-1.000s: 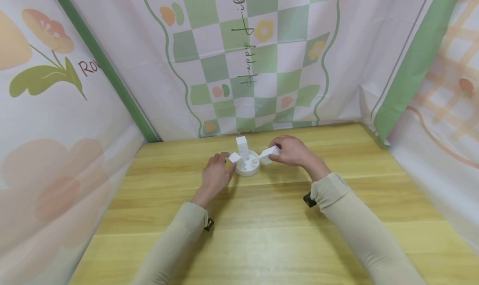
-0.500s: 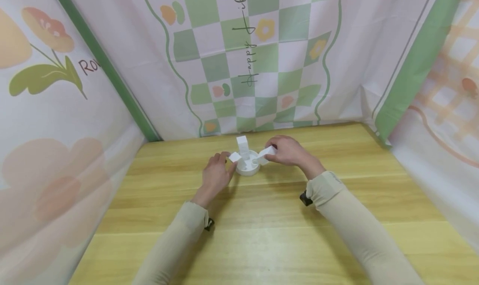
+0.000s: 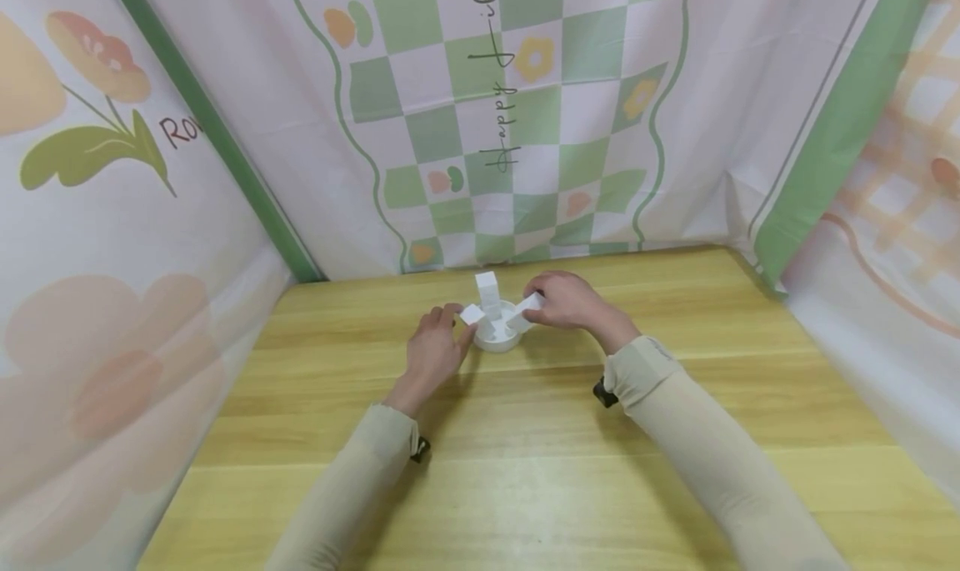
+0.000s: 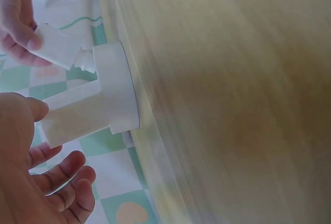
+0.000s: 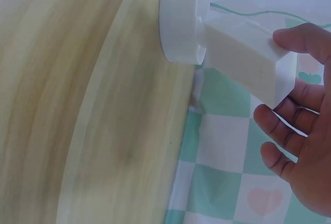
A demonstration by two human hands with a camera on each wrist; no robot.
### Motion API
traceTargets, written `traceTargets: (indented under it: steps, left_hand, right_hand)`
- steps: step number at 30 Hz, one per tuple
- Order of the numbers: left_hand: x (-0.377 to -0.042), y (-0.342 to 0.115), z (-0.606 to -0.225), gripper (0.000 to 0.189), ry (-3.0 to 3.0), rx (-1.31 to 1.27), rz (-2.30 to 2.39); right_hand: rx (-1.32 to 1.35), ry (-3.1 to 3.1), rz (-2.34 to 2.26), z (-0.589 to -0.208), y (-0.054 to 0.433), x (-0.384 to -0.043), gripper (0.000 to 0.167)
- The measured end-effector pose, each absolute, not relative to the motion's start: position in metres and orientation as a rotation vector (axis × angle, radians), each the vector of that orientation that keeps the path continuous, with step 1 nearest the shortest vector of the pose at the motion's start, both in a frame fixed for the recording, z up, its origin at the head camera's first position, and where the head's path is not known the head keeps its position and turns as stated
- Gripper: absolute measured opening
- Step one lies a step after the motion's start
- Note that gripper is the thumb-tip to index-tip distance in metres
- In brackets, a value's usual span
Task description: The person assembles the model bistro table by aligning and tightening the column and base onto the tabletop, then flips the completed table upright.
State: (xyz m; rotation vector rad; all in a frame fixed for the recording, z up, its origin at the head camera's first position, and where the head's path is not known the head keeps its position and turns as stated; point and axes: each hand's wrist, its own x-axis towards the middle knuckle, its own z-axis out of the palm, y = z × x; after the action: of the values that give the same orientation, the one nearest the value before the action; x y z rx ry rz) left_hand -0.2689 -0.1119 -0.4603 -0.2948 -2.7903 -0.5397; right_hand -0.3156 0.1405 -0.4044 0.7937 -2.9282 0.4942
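A small round white base (image 3: 498,345) with a raised rim lies on the wooden table. One white square leg (image 3: 488,289) stands upright at its back. My left hand (image 3: 431,356) pinches a second white leg (image 4: 77,111) between thumb and finger; it rises from the left side of the base. My right hand (image 3: 572,302) holds a third white leg (image 5: 243,61) by its outer end, thumb on one side and fingers on the other. This leg tilts, and in the left wrist view its narrow threaded end (image 4: 84,61) is right at the rim of the base.
The wooden table (image 3: 510,471) ends at a checked green and white curtain (image 3: 528,142) close behind the base. More printed cloth (image 3: 112,246) hangs at the left side, and another cloth (image 3: 885,246) at the right.
My right hand has moved left with its leg, bringing the leg's inner end over the base. The left hand stays on its leg.
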Motion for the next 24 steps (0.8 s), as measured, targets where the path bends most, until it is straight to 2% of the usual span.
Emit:
traceTargets:
  steps: [15,24]
  left_hand:
    - [-0.2687,-0.1125,-0.4586,0.047,-2.794,-0.303,-0.532]
    - [-0.2703,-0.1128,-0.46,0.046,-2.784,-0.296,-0.531]
  right_hand:
    - [0.78,-2.871,0.47,-0.4071,0.1314,-0.3223,0.041]
    - [0.822,-2.882,0.465,-0.4086,0.1296,-0.3237,0.055]
